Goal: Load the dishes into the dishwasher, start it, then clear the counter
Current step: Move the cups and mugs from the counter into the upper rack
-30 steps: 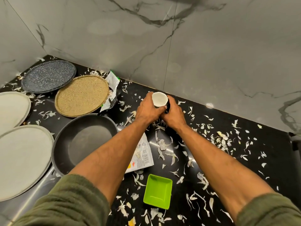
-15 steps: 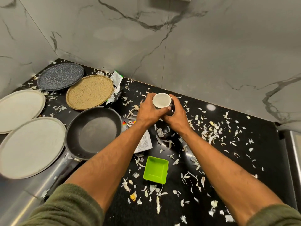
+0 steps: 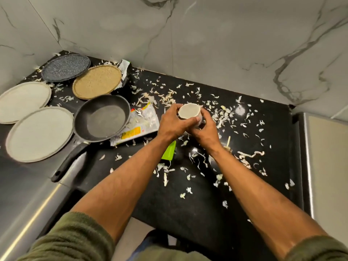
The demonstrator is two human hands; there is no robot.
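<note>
1. Dishes (image 3: 40, 133) are all out on the counter (image 3: 188, 213). Nothing looks loaded, and there's no dishwasher in view.
2. Left side: white plates (image 3: 22, 101), speckled plate (image 3: 66, 67), tan plate (image 3: 97, 81) and pan (image 3: 101, 119). They all look fairly clean.
3. Middle: left hand (image 3: 172, 125) and right hand (image 3: 206, 131) are both wrapped round an empty white cup (image 3: 189, 113).
4. Right side: scraps (image 3: 222, 115) everywhere, so I'd say clearing hasn't started.

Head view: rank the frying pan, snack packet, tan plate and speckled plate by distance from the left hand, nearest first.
1. Snack packet, just left of the left hand.
2. Frying pan, farther left.
3. Tan plate, back left.
4. Speckled plate, far corner.
</note>
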